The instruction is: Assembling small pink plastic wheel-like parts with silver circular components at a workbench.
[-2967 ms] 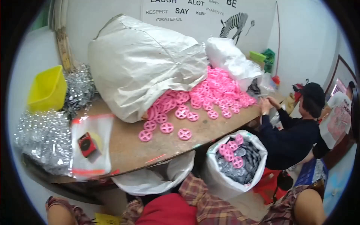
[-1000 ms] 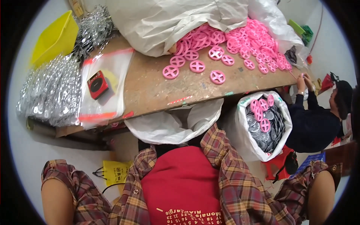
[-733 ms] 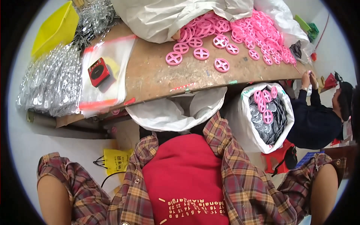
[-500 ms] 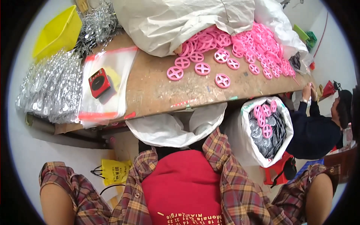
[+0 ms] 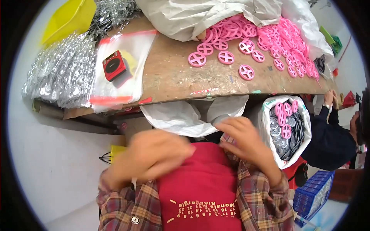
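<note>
Both of my hands are raised in front of my red shirt, short of the table edge. My left hand point(image 5: 160, 152) is smeared by motion, its fingers pointing right; whether it holds anything cannot be made out. My right hand point(image 5: 243, 139) has its fingers and thumb apart, with nothing visible in it. It is near a white sack point(image 5: 227, 109) that hangs open below the table edge. Beside it on the right stands another white sack point(image 5: 266, 134), holding dark grey discs point(image 5: 275, 133) and several pink rings with crossed spokes point(image 5: 286, 131).
More pink spoked rings point(image 5: 246, 72) lie on the wooden table point(image 5: 169, 73), heaped under a large white sack point(image 5: 216, 11). At left are a red radio point(image 5: 114, 66), clear plastic bags point(image 5: 135, 90), silvery strips point(image 5: 61, 73) and a yellow bin point(image 5: 69, 19). A person point(image 5: 327, 140) works at far right.
My hands have come up into view in front of my chest; before, they were out of sight, with my arms spread to the sides. The view has shifted slightly.
</note>
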`<state>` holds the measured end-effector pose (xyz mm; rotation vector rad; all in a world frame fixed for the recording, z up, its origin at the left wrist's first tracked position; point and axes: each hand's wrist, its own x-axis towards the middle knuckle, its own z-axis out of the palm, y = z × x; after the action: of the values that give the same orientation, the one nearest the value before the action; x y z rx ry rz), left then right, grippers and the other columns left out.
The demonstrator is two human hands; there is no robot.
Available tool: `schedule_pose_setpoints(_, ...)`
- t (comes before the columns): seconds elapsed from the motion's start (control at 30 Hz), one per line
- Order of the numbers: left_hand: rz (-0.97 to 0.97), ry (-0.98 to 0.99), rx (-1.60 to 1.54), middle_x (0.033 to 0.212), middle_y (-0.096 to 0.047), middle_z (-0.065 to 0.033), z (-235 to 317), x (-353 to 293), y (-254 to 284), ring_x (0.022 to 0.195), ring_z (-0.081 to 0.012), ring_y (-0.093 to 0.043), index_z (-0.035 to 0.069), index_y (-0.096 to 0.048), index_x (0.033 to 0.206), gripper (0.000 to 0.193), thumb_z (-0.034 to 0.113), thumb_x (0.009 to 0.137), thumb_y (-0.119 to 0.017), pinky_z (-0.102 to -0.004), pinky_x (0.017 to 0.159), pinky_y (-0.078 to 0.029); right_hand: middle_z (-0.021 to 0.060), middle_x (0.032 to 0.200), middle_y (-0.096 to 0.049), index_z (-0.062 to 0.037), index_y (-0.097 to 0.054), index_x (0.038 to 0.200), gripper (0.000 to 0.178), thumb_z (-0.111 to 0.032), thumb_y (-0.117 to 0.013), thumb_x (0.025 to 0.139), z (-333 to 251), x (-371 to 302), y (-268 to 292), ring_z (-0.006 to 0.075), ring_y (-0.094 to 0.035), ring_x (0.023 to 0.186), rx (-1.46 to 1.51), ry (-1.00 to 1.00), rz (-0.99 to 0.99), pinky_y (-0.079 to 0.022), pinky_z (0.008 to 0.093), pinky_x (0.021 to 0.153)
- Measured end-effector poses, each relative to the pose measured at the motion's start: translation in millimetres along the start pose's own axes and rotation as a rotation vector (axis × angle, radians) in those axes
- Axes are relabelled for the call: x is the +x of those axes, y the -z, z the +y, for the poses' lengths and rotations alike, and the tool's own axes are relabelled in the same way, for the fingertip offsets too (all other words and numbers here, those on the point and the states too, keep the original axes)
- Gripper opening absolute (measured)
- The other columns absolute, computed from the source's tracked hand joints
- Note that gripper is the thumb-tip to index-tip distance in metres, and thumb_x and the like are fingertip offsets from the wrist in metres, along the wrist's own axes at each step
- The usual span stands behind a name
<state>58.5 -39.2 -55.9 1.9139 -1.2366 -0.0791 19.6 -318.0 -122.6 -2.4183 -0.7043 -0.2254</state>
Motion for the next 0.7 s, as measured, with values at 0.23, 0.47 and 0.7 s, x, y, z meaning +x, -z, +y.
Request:
schedule_pose_setpoints(0.23,-0.179,0.242,0.131,0.114,-0.062,-0.0152,-188.5,0.8,-160.6,0.106,-0.0343,-0.058,0.005,-0.062,0.112,0.028,0.013,0.087,-0.053,-0.0423,0.089,-0.046,0.0136,0.073,-0.064,-0.0104,-0.064,0.087,0.012,-0.018,-0.063,0.078,77.3,-49.7,-94.5,0.0322,-0.064,0.071,-0.171,-0.113,-0.359,-0.048,0.0444,0.075)
schedule_pose_setpoints(0.47,-0.945,0.944,0.376,0.124,-0.058,-0.0188,-222.1,-55.3,-142.7,0.117,-0.0336,-0.054,0.006,-0.062,0.119,0.068,0.059,0.076,-0.058,-0.0438,0.100,-0.040,0.0190,0.073,-0.063,-0.0109,-0.064,0.093,0.014,-0.020,-0.057,0.085,66.8,-91.8,-48.8,0.0401,-0.061,0.071,0.047,-0.332,-0.408,-0.048,0.0483,0.066)
schedule_pose_setpoints(0.7,-0.973,0.664,0.512,0.108,-0.065,-0.0137,-160.3,-38.0,-187.0,0.113,-0.0361,-0.056,0.021,-0.067,0.108,0.030,0.033,0.087,-0.049,-0.0727,0.097,-0.021,0.0141,0.090,-0.064,-0.0086,-0.063,0.103,0.024,-0.026,-0.051,0.091,81.8,-19.8,-71.1,0.0318,-0.061,0.089,0.162,-0.105,-0.311,-0.048,0.0397,0.079)
